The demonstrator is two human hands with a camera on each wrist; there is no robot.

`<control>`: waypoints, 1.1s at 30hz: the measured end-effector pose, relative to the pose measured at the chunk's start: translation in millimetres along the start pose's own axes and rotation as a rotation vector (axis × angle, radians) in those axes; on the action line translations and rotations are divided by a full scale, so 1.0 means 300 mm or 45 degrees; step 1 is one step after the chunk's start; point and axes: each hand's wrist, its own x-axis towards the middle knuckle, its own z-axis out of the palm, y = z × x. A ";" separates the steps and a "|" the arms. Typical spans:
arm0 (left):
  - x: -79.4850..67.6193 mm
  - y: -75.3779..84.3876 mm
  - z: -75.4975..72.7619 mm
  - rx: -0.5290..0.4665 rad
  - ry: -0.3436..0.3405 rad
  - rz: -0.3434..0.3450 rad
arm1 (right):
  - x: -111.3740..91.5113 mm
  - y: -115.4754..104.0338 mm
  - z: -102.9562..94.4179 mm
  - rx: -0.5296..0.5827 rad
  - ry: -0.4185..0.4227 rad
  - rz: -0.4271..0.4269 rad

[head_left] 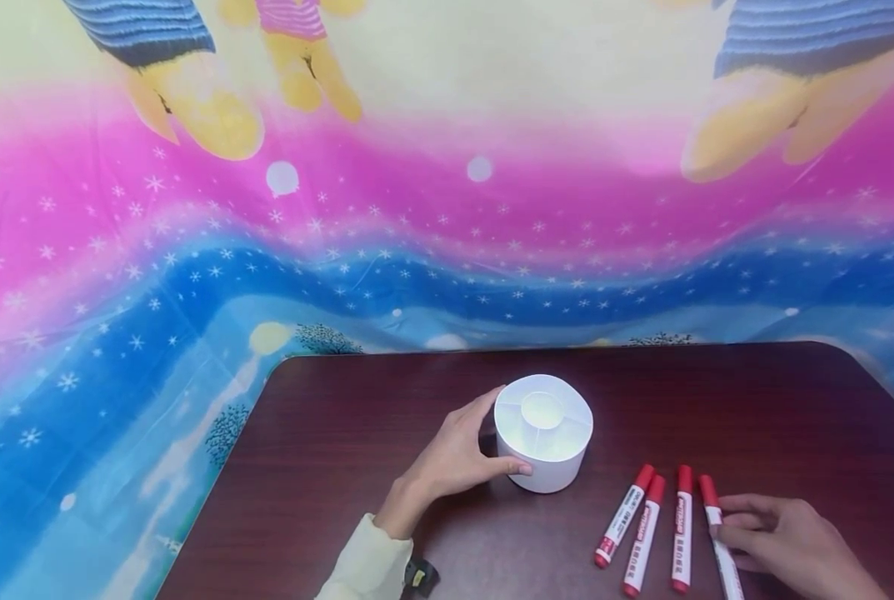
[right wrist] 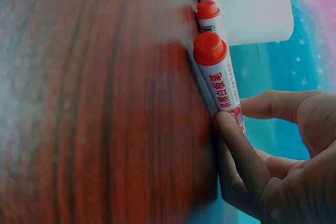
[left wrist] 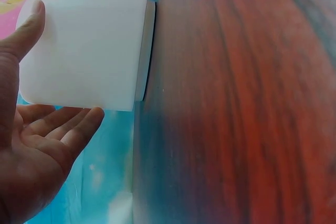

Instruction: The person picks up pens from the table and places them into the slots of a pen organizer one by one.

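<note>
A white round pen holder [head_left: 551,477] with inner compartments around a central ring stands upright on the table. My left hand [head_left: 452,454] holds it from the left side, thumb across its front wall and fingers around the far side. In the left wrist view the thumb lies on the smooth holder wall [left wrist: 89,45]. To the right, my right hand [head_left: 795,537] pinches a red-capped white whiteboard marker [head_left: 726,568] between thumb and fingers. The right wrist view shows the fingertips on the printed barrel of this marker [right wrist: 216,80], its rounded red end toward the camera.
Three similar markers lie left of the right hand: one upright in view [head_left: 682,533], a slanted marker [head_left: 644,537] and another beside it [head_left: 623,517]. They rest on the dark wooden table [head_left: 342,433]. A colourful cloth backdrop [head_left: 417,208] hangs behind the table's far edge.
</note>
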 end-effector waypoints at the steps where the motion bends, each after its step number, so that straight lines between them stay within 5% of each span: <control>1: 0.000 0.001 -0.001 0.000 0.000 -0.002 | -0.001 -0.001 -0.001 -0.001 0.001 0.005; 25: 0.015 0.001 -0.005 -0.010 -0.007 -0.007 | 0.025 -0.066 -0.025 0.053 0.041 -0.135; 33: 0.011 0.003 -0.010 -0.017 -0.016 -0.008 | 0.016 -0.137 -0.040 0.121 0.015 -0.289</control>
